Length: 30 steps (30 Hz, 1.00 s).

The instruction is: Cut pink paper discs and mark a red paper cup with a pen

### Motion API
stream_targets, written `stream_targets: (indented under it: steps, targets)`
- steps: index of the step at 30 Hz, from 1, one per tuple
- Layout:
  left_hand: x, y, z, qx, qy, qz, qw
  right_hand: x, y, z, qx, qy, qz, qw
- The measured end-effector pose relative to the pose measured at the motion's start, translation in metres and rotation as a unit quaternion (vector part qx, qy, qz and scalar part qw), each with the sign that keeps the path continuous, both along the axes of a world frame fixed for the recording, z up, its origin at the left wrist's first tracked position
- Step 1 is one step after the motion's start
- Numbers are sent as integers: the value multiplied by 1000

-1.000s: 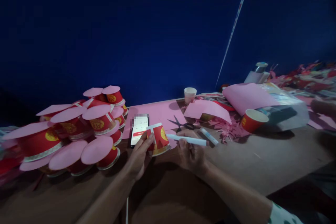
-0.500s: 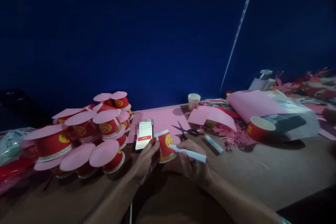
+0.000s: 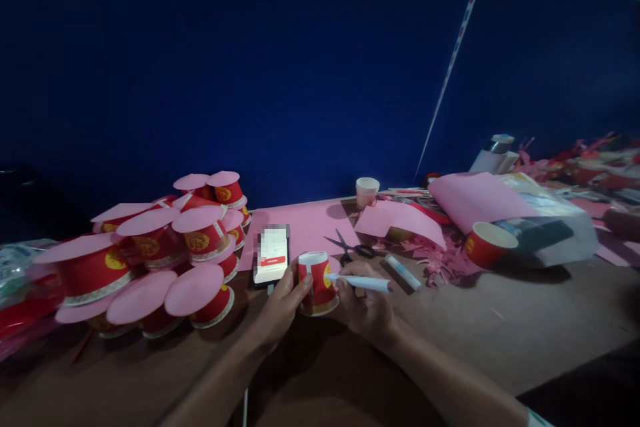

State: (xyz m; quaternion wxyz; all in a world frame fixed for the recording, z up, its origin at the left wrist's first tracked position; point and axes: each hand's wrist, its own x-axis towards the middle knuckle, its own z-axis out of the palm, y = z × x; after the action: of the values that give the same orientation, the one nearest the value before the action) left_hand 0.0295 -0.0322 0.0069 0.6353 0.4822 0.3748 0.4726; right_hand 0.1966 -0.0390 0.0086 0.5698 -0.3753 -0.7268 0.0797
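My left hand (image 3: 283, 303) is closed on the side of a red paper cup (image 3: 316, 293) with a gold emblem. The cup is upside down, its wide rim low and its pale base on top; a pale strip shows near my left thumb. My right hand (image 3: 369, 303) grips a slim white pen (image 3: 367, 282), whose tip meets the cup's right side by the emblem. Just behind the cup lie open black-handled scissors (image 3: 350, 248) and a sheet of pink paper (image 3: 300, 227). A lit phone (image 3: 271, 255) sits beyond my left hand.
To the left, several red cups topped with pink paper discs (image 3: 195, 288) are stacked. On the right are a white tube (image 3: 403, 272), pink paper scraps (image 3: 453, 260), another red cup (image 3: 487, 247) and a plastic bag (image 3: 575, 233). A white cup (image 3: 367, 192) stands near the blue wall (image 3: 310, 80).
The cup has turned in my left hand, from tilted to more upright, and its emblem has shifted right. The pen is now held more level against it. The view has shifted slightly.
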Motion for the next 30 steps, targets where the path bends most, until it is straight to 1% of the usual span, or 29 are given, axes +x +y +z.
stream_targets:
  steps: [5,11,17,20,23,30]
  targets:
    - [0,-1,2,27,59,15,998,-1,0,0,-12,15,16,1000]
    - [2,0,3,43,83,17,995,-1,0,2,-11,-4,11,1000]
    - [3,-3,8,48,76,29,996,-1,0,5,23,-14,17,999]
    - [4,-3,10,46,63,44,996,-1,-1,5,19,-11,26,999]
    - [4,-3,10,38,45,54,997,-3,-1,5,18,-9,33,999]
    - [4,-2,6,29,51,49,997,-3,-1,7,24,-21,27,999]
